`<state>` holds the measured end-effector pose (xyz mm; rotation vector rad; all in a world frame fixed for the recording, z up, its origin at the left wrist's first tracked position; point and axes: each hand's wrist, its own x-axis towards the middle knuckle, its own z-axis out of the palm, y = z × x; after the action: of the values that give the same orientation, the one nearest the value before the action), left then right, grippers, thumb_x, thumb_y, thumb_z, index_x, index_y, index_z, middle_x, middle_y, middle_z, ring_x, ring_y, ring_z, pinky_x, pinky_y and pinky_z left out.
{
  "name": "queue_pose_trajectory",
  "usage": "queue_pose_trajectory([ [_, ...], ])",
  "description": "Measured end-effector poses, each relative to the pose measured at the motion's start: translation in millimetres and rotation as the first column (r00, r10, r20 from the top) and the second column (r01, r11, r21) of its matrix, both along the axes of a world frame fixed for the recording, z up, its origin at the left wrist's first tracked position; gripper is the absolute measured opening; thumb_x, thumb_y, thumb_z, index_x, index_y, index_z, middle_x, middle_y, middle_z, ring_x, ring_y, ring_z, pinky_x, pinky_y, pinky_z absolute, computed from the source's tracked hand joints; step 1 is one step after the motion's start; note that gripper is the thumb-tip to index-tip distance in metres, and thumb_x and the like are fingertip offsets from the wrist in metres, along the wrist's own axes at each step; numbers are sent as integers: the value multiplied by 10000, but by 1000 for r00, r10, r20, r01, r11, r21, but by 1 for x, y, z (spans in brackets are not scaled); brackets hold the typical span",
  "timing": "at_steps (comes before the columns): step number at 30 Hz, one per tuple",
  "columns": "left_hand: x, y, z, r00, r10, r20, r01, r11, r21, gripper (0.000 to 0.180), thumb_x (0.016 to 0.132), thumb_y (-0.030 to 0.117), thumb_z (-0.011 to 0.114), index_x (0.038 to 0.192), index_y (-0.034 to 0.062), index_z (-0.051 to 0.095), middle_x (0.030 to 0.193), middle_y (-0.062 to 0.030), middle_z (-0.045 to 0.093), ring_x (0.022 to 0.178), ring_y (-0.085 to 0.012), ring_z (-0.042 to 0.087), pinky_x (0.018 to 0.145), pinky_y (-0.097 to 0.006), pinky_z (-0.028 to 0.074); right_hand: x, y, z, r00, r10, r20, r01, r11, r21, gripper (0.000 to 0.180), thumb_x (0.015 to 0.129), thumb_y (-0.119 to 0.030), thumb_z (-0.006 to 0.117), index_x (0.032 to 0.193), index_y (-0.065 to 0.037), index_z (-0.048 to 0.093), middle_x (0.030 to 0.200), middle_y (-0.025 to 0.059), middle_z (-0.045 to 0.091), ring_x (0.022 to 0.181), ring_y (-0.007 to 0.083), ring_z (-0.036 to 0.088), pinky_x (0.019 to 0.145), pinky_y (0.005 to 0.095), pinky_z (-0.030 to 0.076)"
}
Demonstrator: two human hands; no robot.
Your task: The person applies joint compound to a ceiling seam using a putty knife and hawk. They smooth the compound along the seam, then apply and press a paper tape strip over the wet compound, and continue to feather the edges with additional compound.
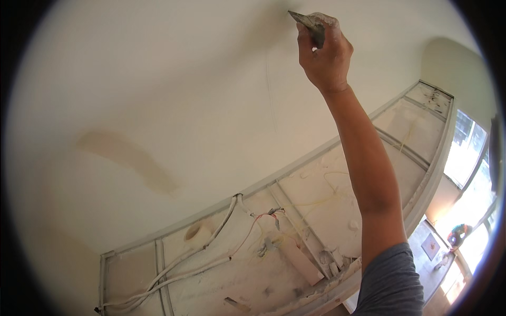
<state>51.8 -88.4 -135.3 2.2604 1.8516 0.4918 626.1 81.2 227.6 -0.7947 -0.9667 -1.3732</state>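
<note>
My right hand point(328, 55) is raised high against the pale wall point(221, 105), its fingers closed round a putty knife point(311, 26). The dark blade points up and to the left, its corner close to the wall; I cannot tell if it touches. White smears mark the fingers. A shadow spreads over the wall to the left of the blade. Lower left on the same wall is a damp-looking tan patch point(129, 160), and a thin vertical line point(270, 89) runs below the hand. My left hand does not show.
Below the wall runs a dusty framed ledge point(221, 284) with metal ribs. On it lie grey cables point(195, 253), thin loose wires point(271, 212), a tape-like roll point(197, 231) and a flat strip point(300, 260). Bright windows point(466, 142) stand far right, above a lower area.
</note>
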Motion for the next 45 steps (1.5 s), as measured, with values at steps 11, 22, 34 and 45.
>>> queue_pose_trajectory([
  [11,-5,3,6,977,179,113,-130,930,-344,316,1049,354,658,1173,63,659,949,-136,686,834,-273,651,780,-390,532,3,39,-31,981,149,-125,-159,984,-78,257,943,-62,758,1151,-66,606,835,91,712,628,270,662,605,345,555],
  [22,-33,5,-25,994,16,-111,-43,969,-244,320,1029,379,665,1171,92,674,1092,-155,695,968,-364,664,833,-481,547,-6,52,-51,931,293,-216,-323,939,-119,253,957,-66,737,1167,-23,602,920,151,745,729,336,723,667,377,588],
  [34,-6,-7,-13,986,-63,152,42,989,143,162,977,225,766,1085,112,723,888,-91,722,686,-257,689,674,-388,574,-1,0,1,984,177,1,-177,984,20,244,948,-75,766,1143,-62,619,888,81,754,672,219,716,632,310,570],
  [45,-2,3,2,999,16,40,-17,1000,18,183,1000,239,732,1095,83,717,897,-118,733,750,-281,704,705,-401,576,4,40,-21,919,368,-140,-373,928,-10,273,968,-88,757,1184,-33,600,894,140,752,695,282,724,651,335,584],
])
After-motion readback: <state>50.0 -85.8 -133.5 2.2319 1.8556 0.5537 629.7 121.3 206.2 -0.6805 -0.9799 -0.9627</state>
